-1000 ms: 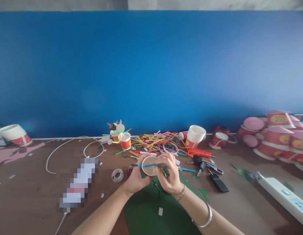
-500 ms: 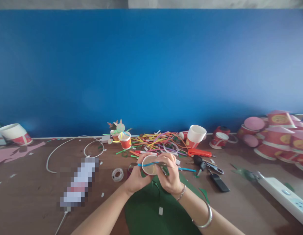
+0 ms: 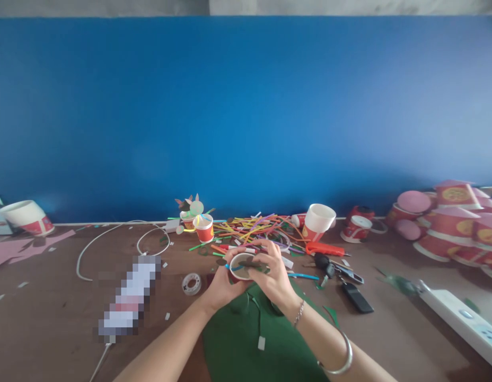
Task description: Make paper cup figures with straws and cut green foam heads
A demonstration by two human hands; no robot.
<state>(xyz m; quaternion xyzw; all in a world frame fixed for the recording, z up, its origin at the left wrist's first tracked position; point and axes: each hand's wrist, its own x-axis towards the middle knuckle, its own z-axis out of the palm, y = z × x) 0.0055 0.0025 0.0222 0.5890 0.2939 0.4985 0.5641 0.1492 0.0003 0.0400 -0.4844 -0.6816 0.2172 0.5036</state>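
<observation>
A paper cup (image 3: 238,273) is held near the middle of the table, its pale open mouth facing up. My left hand (image 3: 224,286) is wrapped round its left side. Over the rim, the bent fingers of my right hand (image 3: 272,270) hold a dark flat piece (image 3: 249,263) across the opening. A blue strip (image 3: 237,268) shows inside the cup, and a small dark disc (image 3: 221,262) sticks out at its left. Below the hands lies a dark green sheet (image 3: 265,366) with a small white tag (image 3: 261,343) on it.
Coloured sticks (image 3: 249,229) lie in a pile behind the hands. A tape roll (image 3: 191,284) and a blurred-out phone (image 3: 130,297) are at left. On the right are an orange cutter (image 3: 324,249), keys (image 3: 325,263), a power strip (image 3: 460,321) and stacked red cups (image 3: 440,233).
The cup has tipped, so its mouth looks narrower. My right hand has shifted and its fingers have spread over the rim, with the dark piece now lying across the opening.
</observation>
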